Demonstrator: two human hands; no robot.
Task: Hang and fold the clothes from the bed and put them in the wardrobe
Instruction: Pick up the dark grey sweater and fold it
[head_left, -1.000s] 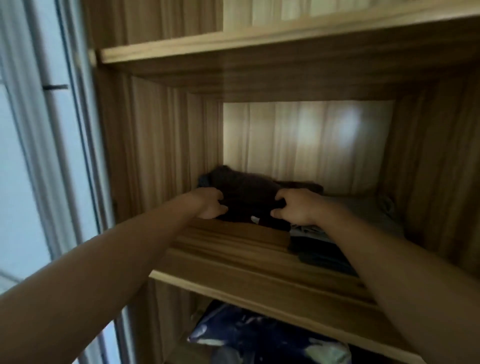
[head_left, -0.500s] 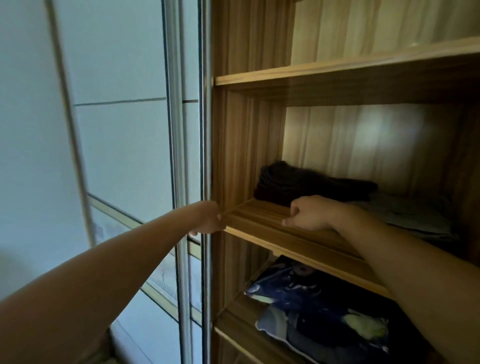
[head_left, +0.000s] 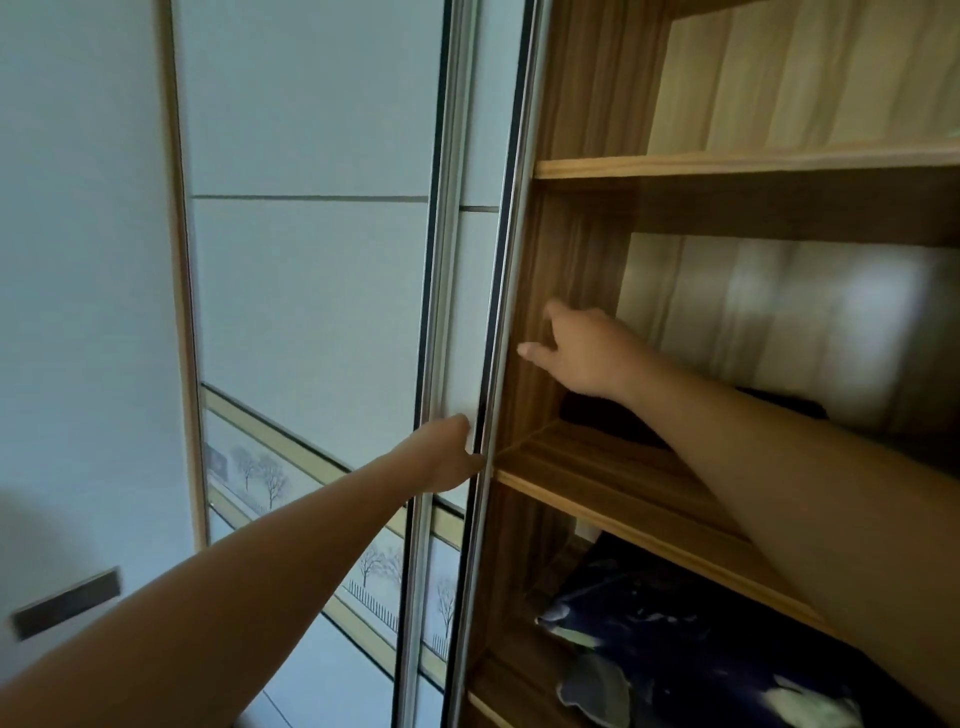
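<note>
Folded dark garment (head_left: 597, 422) on middle shelf (head_left: 613, 470), behind right forearm | left hand (head_left: 447, 457) grips sliding door (head_left: 488, 312) by its upright edge, just left of shelf | right hand (head_left: 587, 353) empty, fingers spread, close beside that edge | left hand nearer, likely pulls rightward

No readable text, label, brand, number or sign showed anywhere; door panel (head_left: 311, 291) bore only tree drawings.
</note>
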